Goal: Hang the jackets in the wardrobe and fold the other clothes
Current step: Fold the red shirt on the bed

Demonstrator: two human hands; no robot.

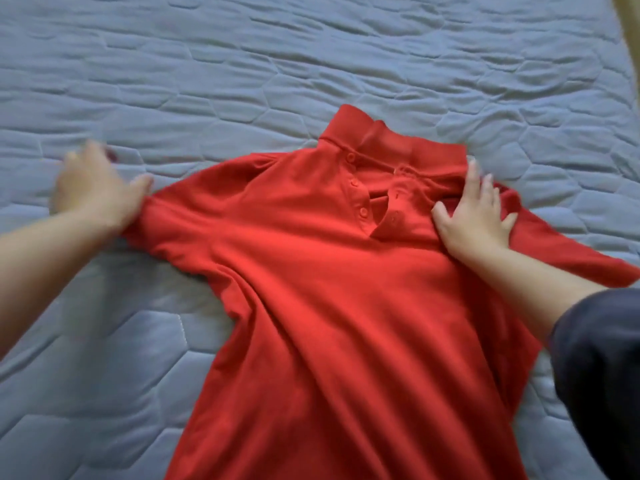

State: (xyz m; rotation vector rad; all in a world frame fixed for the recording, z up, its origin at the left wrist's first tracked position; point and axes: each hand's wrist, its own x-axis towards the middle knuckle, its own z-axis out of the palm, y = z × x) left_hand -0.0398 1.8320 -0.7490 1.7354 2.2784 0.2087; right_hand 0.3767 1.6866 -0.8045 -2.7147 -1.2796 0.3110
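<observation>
Shirt (311, 289) on quilt (242, 64), left hand (93, 188) at sleeve (166, 220), right hand (474, 216) near collar (381, 143)

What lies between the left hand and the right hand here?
The chest of the red polo shirt with its button placket, in the head view.

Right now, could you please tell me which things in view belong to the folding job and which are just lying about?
Belong to the job: red polo shirt; left hand, blurred, at its sleeve end; right hand, pressing flat beside the collar.
Just there: quilted blue bedspread under the shirt; dark sleeve on the right arm.
</observation>
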